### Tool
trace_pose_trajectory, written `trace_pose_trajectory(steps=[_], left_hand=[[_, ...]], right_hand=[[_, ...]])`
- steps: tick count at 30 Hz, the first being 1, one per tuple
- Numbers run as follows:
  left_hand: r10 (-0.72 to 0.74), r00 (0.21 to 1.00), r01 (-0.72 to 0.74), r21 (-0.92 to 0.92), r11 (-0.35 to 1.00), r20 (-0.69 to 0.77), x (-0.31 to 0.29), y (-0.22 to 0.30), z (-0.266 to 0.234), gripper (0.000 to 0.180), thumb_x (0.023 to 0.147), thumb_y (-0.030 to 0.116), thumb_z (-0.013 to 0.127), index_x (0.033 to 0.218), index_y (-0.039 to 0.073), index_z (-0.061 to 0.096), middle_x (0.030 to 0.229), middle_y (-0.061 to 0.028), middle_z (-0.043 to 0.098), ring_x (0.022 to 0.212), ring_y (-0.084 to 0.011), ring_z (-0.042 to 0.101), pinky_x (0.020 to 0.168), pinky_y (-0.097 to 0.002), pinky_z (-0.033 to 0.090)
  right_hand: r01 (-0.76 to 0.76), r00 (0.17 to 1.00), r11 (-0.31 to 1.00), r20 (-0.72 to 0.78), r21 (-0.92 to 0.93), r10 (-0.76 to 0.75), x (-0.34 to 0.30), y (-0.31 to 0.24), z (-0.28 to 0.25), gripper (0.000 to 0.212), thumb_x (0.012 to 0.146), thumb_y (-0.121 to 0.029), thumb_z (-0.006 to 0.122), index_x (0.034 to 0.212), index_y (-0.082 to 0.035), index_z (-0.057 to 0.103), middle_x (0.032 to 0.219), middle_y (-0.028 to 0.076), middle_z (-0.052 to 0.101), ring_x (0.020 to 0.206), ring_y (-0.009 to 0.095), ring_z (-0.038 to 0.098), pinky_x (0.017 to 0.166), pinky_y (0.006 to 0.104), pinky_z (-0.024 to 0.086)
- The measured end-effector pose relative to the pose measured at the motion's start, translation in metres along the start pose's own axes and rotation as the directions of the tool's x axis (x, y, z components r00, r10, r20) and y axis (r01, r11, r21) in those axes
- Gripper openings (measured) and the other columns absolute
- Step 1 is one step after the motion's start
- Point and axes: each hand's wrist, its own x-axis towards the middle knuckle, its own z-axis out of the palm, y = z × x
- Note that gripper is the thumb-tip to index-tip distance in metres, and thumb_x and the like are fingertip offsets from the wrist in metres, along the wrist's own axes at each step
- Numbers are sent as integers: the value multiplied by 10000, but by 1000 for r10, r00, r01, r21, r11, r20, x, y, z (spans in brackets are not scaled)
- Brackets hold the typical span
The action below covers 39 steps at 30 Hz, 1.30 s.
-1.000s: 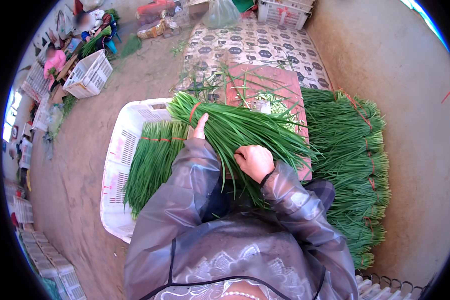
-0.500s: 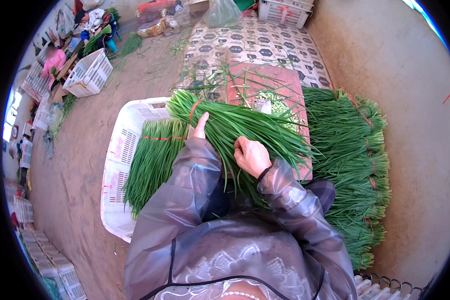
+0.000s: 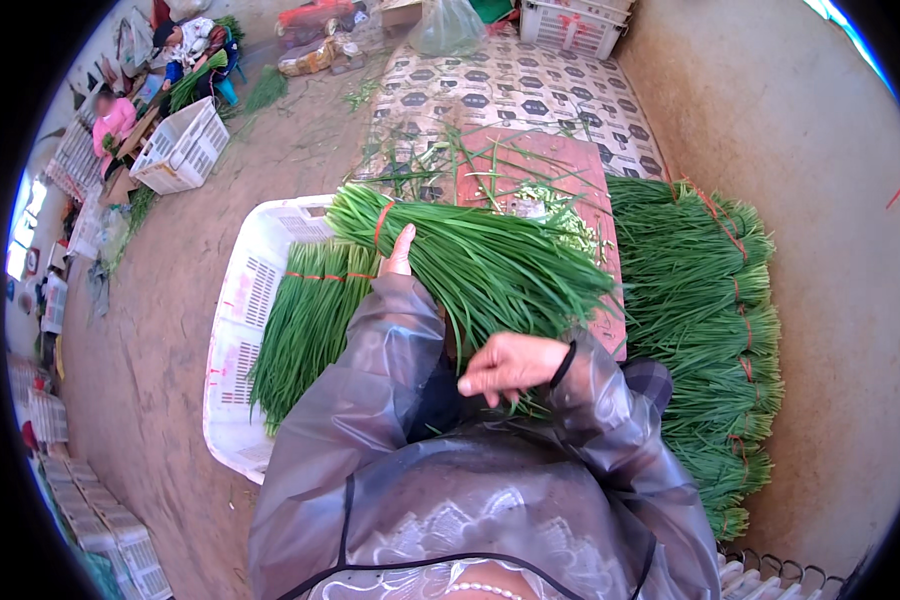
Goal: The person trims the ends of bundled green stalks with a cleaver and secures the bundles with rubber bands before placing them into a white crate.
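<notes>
A large bunch of garlic chives, bound near its pale cut ends by an orange-red band, lies slantwise in front of me, its green tips toward the right. My left hand grips it from beneath near the band; the thumb shows and the other fingers are hidden. Just below the leaves, apart from the bunch's middle, is my right hand, its fingers curled together and pointing left. Whether a thin leaf is pinched in them I cannot make out. Beyond the bunch stands a reddish board scattered with trimmed bits.
At my left a white plastic crate holds several banded chive bunches. A long pile of chive bunches lines the right wall. Farther off are a patterned floor sheet, another white crate and two people seated at the upper left.
My right hand has drawn down toward my body, away from the leaves. The chive bunch remains in my left hand, its tips drawn slightly leftward.
</notes>
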Motion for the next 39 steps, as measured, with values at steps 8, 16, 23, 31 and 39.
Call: trace_pose_trajectory(steps=[8, 16, 23, 31, 39], left_hand=[[-143, 982, 150, -51, 987, 122, -6, 6, 4, 433, 929, 361, 639, 1243, 66, 601, 1149, -112, 685, 991, -318, 667, 902, -481, 546], [23, 980, -18, -28, 999, 195, -14, 2, 9, 456, 962, 389, 582, 1253, 37, 588, 1202, -125, 664, 1059, -304, 652, 940, -455, 541], [-169, 967, 182, -57, 982, 190, -2, 8, 0, 511, 925, 430, 616, 1275, 60, 591, 1223, -133, 662, 1071, -339, 646, 969, -520, 512], [-238, 950, 252, -48, 966, 202, -11, 12, 7, 500, 932, 437, 607, 1259, 59, 599, 1216, -134, 665, 1074, -336, 648, 970, -514, 515], [-54, 994, 42, 118, 992, 98, -15, 9, 17, 540, 886, 436, 675, 1279, 75, 591, 1226, -112, 662, 1086, -319, 642, 979, -499, 510]], right_hand=[[8, 716, 978, -682, -210, -153, 54, 52, 31, 421, 958, -376, 545, 791, -7, 663, 634, 118, 643, 561, 273, 640, 583, 408, 515], [454, 884, 888, -88, -74, -460, 21, 22, 33, 143, 934, -133, 573, 836, -38, 616, 682, 37, 555, 650, 136, 519, 629, 313, 452], [298, 939, 806, 7, -511, -343, -24, 29, 49, 186, 874, -205, 607, 821, -35, 662, 737, 149, 649, 707, 320, 658, 627, 437, 491], [-136, 772, 822, -579, -553, -261, -87, 14, 20, 288, 823, -343, 692, 946, -83, 698, 747, 167, 688, 719, 348, 686, 629, 451, 548], [-416, 573, 829, -816, -373, -79, -38, 48, -69, 627, 814, -319, 741, 1346, -84, 507, 1032, 227, 678, 1004, 361, 652, 828, 446, 504]])
